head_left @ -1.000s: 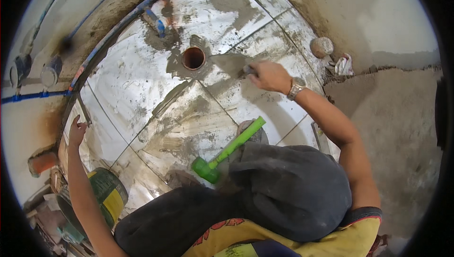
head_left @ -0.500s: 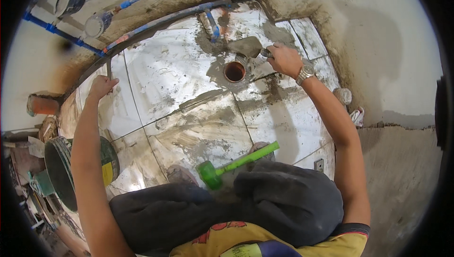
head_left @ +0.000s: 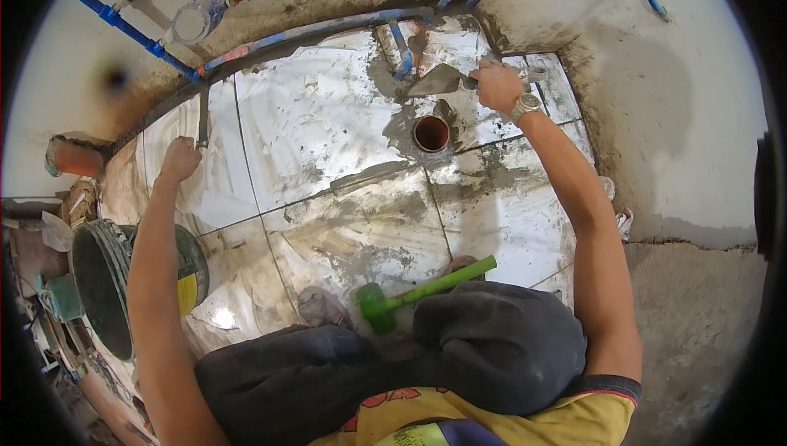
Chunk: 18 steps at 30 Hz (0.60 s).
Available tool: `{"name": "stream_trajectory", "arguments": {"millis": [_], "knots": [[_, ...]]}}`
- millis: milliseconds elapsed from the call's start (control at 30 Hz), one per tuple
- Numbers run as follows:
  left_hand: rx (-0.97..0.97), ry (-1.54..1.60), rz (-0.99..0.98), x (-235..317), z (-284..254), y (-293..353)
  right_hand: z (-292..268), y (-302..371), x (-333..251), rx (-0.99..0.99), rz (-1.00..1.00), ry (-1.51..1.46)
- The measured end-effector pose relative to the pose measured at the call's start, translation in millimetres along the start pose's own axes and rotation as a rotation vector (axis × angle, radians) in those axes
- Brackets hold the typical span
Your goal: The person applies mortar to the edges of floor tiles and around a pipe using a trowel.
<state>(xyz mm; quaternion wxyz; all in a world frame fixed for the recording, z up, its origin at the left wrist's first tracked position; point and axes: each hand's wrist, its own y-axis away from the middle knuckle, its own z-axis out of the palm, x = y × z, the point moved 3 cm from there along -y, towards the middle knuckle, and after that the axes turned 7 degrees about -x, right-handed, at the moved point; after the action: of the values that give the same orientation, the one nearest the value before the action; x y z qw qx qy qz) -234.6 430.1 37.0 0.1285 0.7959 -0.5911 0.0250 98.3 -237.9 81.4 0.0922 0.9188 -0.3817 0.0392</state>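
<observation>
A pointed, cement-smeared trowel (head_left: pixel 438 79) lies low over the tiles beyond the round drain hole (head_left: pixel 431 133), its blade pointing left. My right hand (head_left: pixel 498 87), a watch at the wrist, is closed around its handle. At the left, my left hand (head_left: pixel 180 159) grips the lower end of a narrow dark flat strip (head_left: pixel 204 110), which points toward the far wall; its exact kind is unclear. Wet grey mortar is smeared around the drain and along the tile joints (head_left: pixel 373 174). The white floor tiles (head_left: pixel 320 110) are dirty.
A green-headed mallet (head_left: pixel 377 307) lies by my knees. At the left, a dark bucket (head_left: pixel 102 290) is tipped over near an orange pipe stub (head_left: pixel 74 157). Blue pipes (head_left: pixel 328 26) and round meters (head_left: pixel 197 21) line the far wall. A short blue pipe (head_left: pixel 401 48) rises behind the drain.
The whole view has shifted, with the floor lower and farther right. Relative to the drain, my right hand and trowel have moved slightly away and left. Both hands keep their hold.
</observation>
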Motion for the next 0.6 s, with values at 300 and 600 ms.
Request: {"name": "stream_trajectory", "arguments": {"millis": [300, 600], "knots": [[-0.353, 0.326, 0.003, 176.8, -1.8, -10.1, -6.5, 18.4, -3.6, -0.135, 0.091, -0.023], [-0.986, 0.200, 0.574, 399.6, 68.1, 111.9, 0.1, 25.6, -1.9, 0.034, 0.116, 0.057]]}}
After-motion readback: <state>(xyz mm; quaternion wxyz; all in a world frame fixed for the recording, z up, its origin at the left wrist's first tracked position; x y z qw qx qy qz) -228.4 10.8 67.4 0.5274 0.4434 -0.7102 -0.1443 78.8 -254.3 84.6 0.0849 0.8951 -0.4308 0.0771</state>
